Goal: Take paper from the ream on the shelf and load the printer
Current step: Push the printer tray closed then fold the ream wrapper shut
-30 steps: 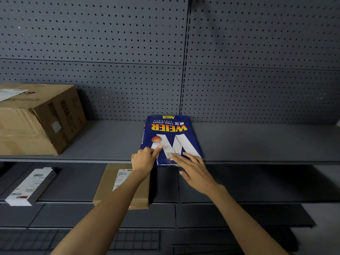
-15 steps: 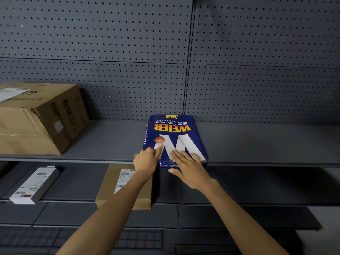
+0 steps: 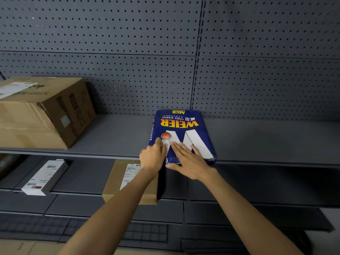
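Hands: both reach up to the near end of the ream, bare forearms coming in from the bottom of the view.
Left hand (image 3: 152, 157): at the ream's near left corner; fingers curled, thumb lying up along the wrapper's left edge; whether it truly clamps the pack or only presses on it I cannot tell.
Right hand (image 3: 189, 161): released and flat, fingers spread straight on top of the wrapper, thumb at the near edge of the pack.
Ream (image 3: 181, 133): blue wrapped pack of copy paper, printed "WEIER copy paper", lettering upside down as seen from here, large white W, small orange round sticker near the left hand. Lies flat, long side running front to back, near end at the shelf's front lip.
Shelf (image 3: 119, 133): grey metal, carrying the ream about mid-width.
Back wall (image 3: 103, 34): grey perforated panels, a vertical slotted upright just behind the ream.
Cardboard box (image 3: 42, 111): large, brown, on the same shelf, well apart to the left, a white label on top.
Lower shelf (image 3: 88, 173): a flat brown parcel (image 3: 117, 179) with a white shipping label, below the left hand; a white labelled box (image 3: 44, 177) further left.
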The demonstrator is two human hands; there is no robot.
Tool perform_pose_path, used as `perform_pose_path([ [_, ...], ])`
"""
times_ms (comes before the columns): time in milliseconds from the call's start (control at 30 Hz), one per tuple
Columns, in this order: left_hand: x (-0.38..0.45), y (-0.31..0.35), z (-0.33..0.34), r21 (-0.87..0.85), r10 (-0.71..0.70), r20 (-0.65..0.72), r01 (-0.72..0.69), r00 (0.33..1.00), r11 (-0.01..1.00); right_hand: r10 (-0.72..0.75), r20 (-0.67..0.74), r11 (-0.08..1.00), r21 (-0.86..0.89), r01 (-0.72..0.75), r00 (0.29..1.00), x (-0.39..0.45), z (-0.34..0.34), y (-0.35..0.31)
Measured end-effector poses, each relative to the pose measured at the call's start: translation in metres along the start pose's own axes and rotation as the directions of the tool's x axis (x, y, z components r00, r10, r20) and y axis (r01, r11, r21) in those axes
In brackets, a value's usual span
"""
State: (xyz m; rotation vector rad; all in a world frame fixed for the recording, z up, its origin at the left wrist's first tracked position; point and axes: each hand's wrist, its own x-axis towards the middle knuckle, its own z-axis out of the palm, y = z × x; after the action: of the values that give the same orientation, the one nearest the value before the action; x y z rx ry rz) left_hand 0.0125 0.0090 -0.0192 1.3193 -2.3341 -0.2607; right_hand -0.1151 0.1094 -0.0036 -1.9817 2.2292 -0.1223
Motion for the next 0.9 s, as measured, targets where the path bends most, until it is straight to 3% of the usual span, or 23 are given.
perform_pose_path([
  [733, 0.001, -0.001, 0.0, 0.025, 0.004, 0.008, -0.004, 1.0, 1.0, -0.046, 0.034, 0.999, 0.007, 0.046, 0.998, 0.009, 0.004, 0.007],
  [833, 0.003, 0.0, -0.003, 0.033, 0.013, 0.016, -0.014, 1.0, 0.999, -0.033, 0.068, 0.991, 0.133, 0.024, 0.997, 0.011, -0.004, 0.009],
  [900, 0.003, 0.002, -0.01, 0.016, 0.001, 0.045, -0.002, 0.999, 1.0, -0.004, 0.075, 0.934, 0.356, -0.022, 0.997, 0.013, -0.008, 0.01],
])
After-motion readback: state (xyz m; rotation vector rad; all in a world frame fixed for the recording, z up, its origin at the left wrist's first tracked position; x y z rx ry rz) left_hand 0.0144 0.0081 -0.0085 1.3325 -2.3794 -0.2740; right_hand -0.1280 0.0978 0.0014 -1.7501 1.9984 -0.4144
